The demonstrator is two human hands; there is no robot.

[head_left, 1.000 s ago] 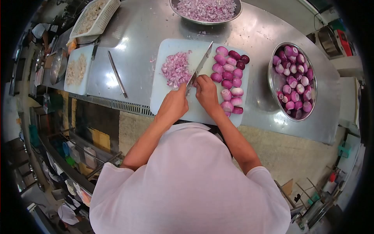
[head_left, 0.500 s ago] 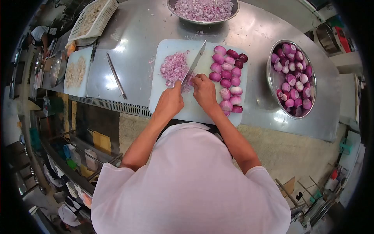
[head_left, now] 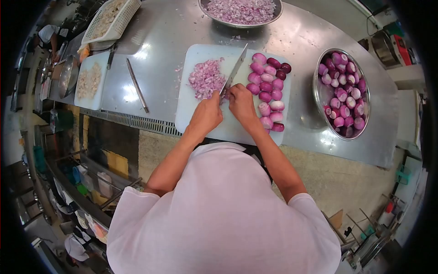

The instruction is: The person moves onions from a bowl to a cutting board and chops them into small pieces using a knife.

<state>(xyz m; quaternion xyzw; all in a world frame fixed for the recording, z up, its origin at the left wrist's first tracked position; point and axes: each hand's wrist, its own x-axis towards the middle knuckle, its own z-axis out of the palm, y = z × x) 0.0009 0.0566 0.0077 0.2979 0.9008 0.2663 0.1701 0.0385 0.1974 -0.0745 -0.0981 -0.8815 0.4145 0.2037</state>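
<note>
My left hand (head_left: pixel 206 115) is shut on the handle of a long knife (head_left: pixel 235 71), whose blade points away from me over the white cutting board (head_left: pixel 191 112). Just right of the blade, my right hand (head_left: pixel 242 102) presses down on a piece of shallot that its fingers mostly hide. A pile of chopped purple shallot (head_left: pixel 206 78) lies left of the blade. Several peeled whole shallots (head_left: pixel 269 86) lie in rows on the board's right side.
A steel bowl (head_left: pixel 319 98) of peeled shallots stands at the right and a bowl (head_left: pixel 273 16) of chopped shallot at the far edge. At the left are a second board (head_left: pixel 91 82) with pale chopped bits, a long metal tool (head_left: pixel 137 86), a white basket (head_left: pixel 112 18) and another person (head_left: pixel 48 36).
The knife blade went left against the chopped pile half a second ago and now stands further right again, beside my right hand. Both hands stay close together on the board.
</note>
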